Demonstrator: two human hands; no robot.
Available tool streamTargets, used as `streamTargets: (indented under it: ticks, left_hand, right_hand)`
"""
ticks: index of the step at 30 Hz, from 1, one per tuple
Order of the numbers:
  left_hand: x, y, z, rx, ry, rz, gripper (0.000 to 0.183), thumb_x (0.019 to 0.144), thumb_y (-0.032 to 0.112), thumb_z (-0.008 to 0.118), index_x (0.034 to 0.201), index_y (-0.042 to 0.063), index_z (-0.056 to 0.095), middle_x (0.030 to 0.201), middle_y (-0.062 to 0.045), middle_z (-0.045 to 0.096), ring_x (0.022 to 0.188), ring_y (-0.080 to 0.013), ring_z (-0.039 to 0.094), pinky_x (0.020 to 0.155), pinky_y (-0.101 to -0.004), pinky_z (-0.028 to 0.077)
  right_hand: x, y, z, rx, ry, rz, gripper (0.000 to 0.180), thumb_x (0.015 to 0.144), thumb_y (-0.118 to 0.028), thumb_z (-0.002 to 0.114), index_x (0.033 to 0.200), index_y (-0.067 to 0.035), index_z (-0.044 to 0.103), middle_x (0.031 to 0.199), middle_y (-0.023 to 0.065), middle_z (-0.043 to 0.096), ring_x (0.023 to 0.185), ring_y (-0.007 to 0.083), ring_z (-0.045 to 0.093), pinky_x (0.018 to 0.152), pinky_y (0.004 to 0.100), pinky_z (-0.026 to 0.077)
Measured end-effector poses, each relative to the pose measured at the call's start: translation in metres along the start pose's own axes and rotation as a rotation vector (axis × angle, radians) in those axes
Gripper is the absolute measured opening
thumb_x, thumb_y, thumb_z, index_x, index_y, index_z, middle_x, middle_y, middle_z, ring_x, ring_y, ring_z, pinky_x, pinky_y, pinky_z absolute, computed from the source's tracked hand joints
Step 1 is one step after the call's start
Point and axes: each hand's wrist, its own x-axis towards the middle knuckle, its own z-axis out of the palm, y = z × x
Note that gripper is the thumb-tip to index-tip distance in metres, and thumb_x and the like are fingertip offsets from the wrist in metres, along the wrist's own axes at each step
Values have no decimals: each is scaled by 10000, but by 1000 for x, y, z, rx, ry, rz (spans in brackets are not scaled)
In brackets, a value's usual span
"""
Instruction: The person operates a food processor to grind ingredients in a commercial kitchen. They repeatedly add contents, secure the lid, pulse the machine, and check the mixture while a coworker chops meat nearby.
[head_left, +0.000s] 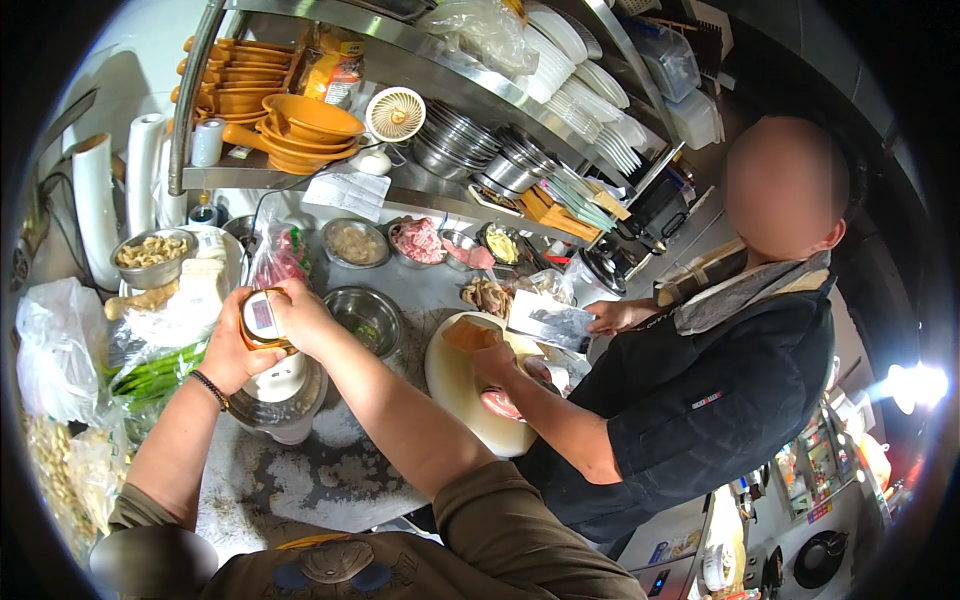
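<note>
Both my hands are wrapped around the gold-rimmed white head (263, 315) of what looks like an electric food chopper. A small display shows on its top. My left hand (231, 352) grips the left side, and my right hand (306, 315) holds the right side with its thumb near the display. Below them, the chopper's white lower part (279, 381) sits over a clear bowl (289, 426), whose contents are hard to make out. Just right of my hands stands a steel bowl (365, 319) with some chopped green bits in it.
On the right a co-worker (675, 405) holds a cleaver (550, 321) over a round cutting board (450, 390) with meat. Bowls of sliced meat (418, 240) line the back under a steel shelf (300, 182). Bagged greens (161, 379) and a mushroom bowl (154, 259) stand left.
</note>
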Motion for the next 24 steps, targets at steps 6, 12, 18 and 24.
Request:
streamTargets:
  ticks: [6, 12, 18, 24]
  left_hand:
    - [1, -7, 1, -45, -18, 14, 912, 563, 195, 805, 1299, 42, 288, 1173, -109, 480, 1088, -202, 487, 957, -324, 397]
    - [4, -8, 5, -101, -55, 44, 917, 596, 189, 814, 1315, 31, 267, 1171, -112, 483, 1097, -182, 477, 959, -322, 399]
    - [2, -9, 1, 20, -33, 38, 940, 583, 176, 824, 1315, 20, 256, 1201, -127, 474, 1125, -200, 467, 986, -324, 380]
    - [1, -6, 0, 66, -10, 70, 935, 583, 205, 825, 1313, 32, 267, 1201, -129, 475, 1133, -212, 466, 991, -327, 375]
  right_hand:
    - [2, 5, 3, 8, 26, -21, 317, 899, -269, 482, 1100, -29, 535, 1036, 215, 618, 979, 319, 607, 852, 379, 456]
    - [24, 36, 8, 38, 14, -93, 312, 892, -271, 497, 1087, -35, 557, 1016, 204, 624, 972, 319, 607, 848, 390, 456]
    - [18, 28, 8, 84, 10, -46, 309, 902, -253, 490, 1089, -12, 546, 1032, 211, 620, 982, 326, 605, 856, 395, 453]
    - [18, 27, 7, 81, -2, -43, 329, 900, -266, 486, 1107, -17, 542, 1060, 209, 615, 1005, 325, 596, 872, 387, 445]
